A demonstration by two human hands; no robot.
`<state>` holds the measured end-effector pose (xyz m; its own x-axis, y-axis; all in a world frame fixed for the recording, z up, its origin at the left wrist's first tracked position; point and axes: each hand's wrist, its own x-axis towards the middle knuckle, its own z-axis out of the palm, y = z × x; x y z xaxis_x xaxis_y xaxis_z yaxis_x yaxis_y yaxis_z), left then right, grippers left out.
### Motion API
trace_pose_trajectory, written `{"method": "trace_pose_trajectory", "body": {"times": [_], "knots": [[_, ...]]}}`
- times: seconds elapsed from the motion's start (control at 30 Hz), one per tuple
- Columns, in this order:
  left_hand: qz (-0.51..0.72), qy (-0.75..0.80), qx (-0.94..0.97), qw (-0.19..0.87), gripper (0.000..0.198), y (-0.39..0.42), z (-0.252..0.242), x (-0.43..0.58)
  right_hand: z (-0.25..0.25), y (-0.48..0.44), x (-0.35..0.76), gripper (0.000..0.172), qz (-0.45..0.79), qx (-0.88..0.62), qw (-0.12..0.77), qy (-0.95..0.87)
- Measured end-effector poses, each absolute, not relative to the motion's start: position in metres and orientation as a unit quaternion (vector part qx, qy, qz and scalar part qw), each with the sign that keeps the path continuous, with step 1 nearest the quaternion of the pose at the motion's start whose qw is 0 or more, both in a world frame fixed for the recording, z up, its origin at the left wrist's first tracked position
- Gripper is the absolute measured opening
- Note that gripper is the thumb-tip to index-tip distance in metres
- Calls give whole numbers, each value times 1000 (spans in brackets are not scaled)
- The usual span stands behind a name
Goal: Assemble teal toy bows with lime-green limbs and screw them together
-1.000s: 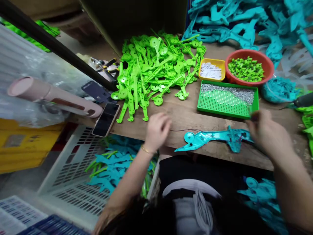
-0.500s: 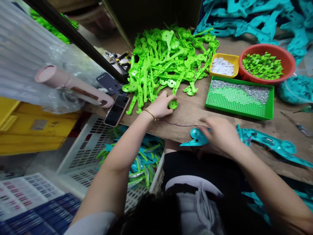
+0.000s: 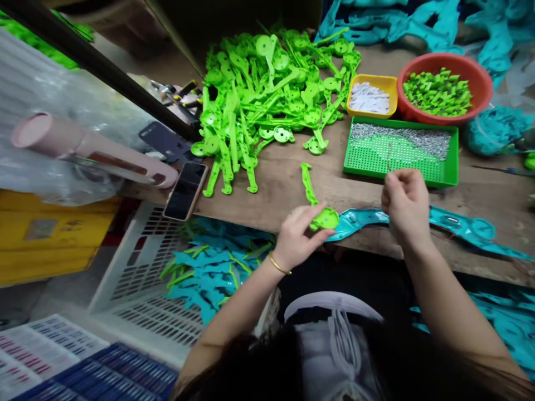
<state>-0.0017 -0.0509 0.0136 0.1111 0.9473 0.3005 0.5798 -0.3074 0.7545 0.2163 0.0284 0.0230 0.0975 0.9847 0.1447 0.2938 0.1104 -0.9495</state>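
- Step in hand, as I judge it: matching the green part to the near-left end of the teal piece, with the disc already held over that end.
- My left hand has the disc pinched, thumb on the near side and fingers on the far side, spread only as wide as the disc itself.
- My right hand is curled into a tight pinch above the teal piece's middle; a thin strand rises from the fingertips in front of the green tray. It may be a wire, but I can't be sure.
- The next move, I'd say, calls for squaring the disc to the teal end while the strand is kept from getting trapped underneath.
- The green part is bright and glossy: a shallow round cup with a small pale spot inside, and a narrow arm pointing away from me over the table. Whether the cup touches the teal, I can't tell.
- The teal piece lies lengthwise along the table's near edge, long, slender and shiny, with a round form towards its right end and small dark details too fine to name. My right hand hides its middle.
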Motion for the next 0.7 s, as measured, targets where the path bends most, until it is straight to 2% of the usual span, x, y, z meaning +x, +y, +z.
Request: {"method": "trace_pose_trajectory", "body": {"times": [0.1,0.2,0.33,0.47,0.57,0.63,0.7], "knots": [[312,605,715,162,46,-58,-11,26,10,10,241,21,304,-604,476,-562],[291,576,756,111,42,-54,-13,28,-5,0,244,19,249,-616,431,-611],[278,511,798,158,40,-46,-4,16,-12,1,238,19,195,-635,377,-646],[243,545,782,183,44,-44,1,12,-11,4,236,19,184,-642,357,-653],[218,561,775,194,40,-42,3,16,-12,6,233,17,180,-637,344,-666],[199,568,769,216,37,-41,5,19,-9,6,233,16,199,-631,384,-644],[181,579,760,235,38,-41,5,20,2,4,236,15,267,-595,483,-585]]}}
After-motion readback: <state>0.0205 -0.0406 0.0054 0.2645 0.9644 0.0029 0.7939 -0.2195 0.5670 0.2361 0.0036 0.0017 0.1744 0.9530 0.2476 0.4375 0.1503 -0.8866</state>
